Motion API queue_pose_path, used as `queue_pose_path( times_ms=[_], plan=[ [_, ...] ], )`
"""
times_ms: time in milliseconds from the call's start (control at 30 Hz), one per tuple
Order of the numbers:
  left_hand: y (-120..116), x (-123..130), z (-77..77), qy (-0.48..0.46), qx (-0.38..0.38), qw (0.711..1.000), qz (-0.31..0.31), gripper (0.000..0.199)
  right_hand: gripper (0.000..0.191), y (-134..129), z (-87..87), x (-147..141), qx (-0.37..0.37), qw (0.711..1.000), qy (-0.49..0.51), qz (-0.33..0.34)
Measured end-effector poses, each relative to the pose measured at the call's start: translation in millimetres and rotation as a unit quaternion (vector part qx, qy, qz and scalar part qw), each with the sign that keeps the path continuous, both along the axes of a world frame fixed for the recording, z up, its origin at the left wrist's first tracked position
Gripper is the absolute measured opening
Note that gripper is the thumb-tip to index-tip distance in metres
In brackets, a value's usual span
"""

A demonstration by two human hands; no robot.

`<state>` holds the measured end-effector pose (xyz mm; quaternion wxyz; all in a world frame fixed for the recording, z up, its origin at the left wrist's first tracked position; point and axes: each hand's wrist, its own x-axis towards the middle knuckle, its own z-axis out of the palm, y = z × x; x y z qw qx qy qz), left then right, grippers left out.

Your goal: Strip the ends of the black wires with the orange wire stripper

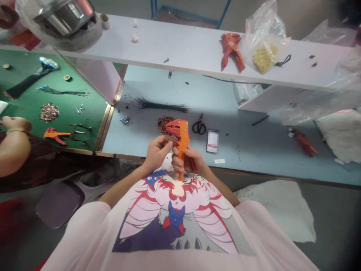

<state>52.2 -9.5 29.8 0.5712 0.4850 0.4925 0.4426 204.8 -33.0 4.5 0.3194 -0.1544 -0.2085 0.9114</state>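
Both forearms [124, 185] angle inward; the right hand [198, 159] curls into a grip, the left hand [156, 153] beside it, perhaps pinching.

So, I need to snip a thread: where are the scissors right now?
In the head view, the scissors lie near the middle of the blue tabletop, just right of the held orange tool and left of the phone.

Single head view, worn by the person, looking forward and steeply down over their own chest. Wide coverage, slight tilt: shelf [183, 43] crosses the top of frame, sloping down rightward. Shirt [177, 241] fills bottom centre, nearest the lens; hands [158, 152] just beyond, mid-frame, close range. Blue bench [208, 98] farther out; green bench [64, 118] cut by left edge.
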Motion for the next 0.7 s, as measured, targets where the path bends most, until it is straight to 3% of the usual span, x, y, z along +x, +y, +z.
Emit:
queue_pose_path(
  times_ms=[200,467,700],
  plan=[
    [4.5,-8.3,-3.9,0.083,0.097,0.983,0.136,0.013,0.036,4.8,5.2,17.3,0.055,0.989,-0.121,-0.061],
    [5.6,-6.0,0.3,0.116,0.120,0.975,0.150,0.013,0.036,3.5,7.1,22.7,0.082,0.987,-0.139,-0.007],
    [8.2,-5.3,3.0,0.151,0.146,0.968,0.136,0.010,0.032,4.3,8.9,25.5,0.095,0.984,-0.149,-0.012]
  ],
)
